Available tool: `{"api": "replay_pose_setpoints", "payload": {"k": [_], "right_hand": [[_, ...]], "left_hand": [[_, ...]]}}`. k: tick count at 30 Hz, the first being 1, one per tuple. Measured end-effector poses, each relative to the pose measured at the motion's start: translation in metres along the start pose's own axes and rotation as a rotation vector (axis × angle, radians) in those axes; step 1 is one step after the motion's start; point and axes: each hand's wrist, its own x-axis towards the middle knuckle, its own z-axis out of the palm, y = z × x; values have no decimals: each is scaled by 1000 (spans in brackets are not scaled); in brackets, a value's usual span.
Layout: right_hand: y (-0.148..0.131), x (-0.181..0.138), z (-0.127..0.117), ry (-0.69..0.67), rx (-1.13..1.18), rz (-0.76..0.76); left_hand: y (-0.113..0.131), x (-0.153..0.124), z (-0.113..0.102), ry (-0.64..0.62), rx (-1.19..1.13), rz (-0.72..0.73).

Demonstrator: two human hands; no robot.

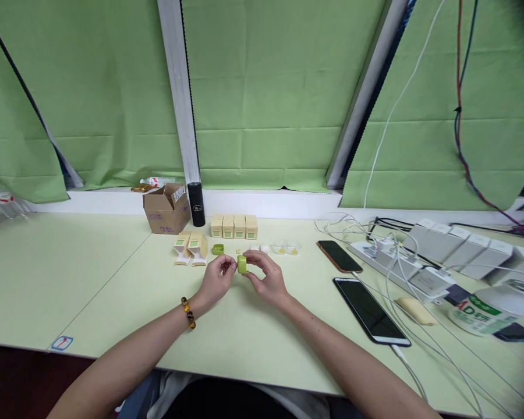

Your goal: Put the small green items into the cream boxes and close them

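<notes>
Between thumb and fingers, my right hand (266, 276) grips a small green case (242, 265) above the table. My left hand (218, 278) is pinched closed at the case's left side; whether it holds anything there is hidden. Just beyond sits a similar green case (218, 249), appearing open. A tiny yellowish piece (238, 251), small white pieces (264, 249) and clear plastic shells with yellow bits (287, 249) lie in a row to its right. Two opened cream boxes (197, 249) stand to the left, and several closed cream boxes (234, 227) line up behind.
An open cardboard box (166, 210) and a black bottle (196, 205) stand at the back. To the right lie two phones (372, 311), a power strip (399, 270) with tangled white cables, several white boxes (458, 247) and a white plastic bottle (484, 311).
</notes>
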Motion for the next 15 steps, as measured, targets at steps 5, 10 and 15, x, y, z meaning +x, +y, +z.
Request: {"api": "replay_pose_setpoints", "payload": {"k": [5,10,15], "right_hand": [[-1,1,0,1,32,42],[-2,1,0,3,48,67],[-4,2,0,4,54,79]], "left_hand": [[2,0,0,2,-8,-6],[3,0,0,14,-2,-10],[5,0,0,22,-1,-8]]}}
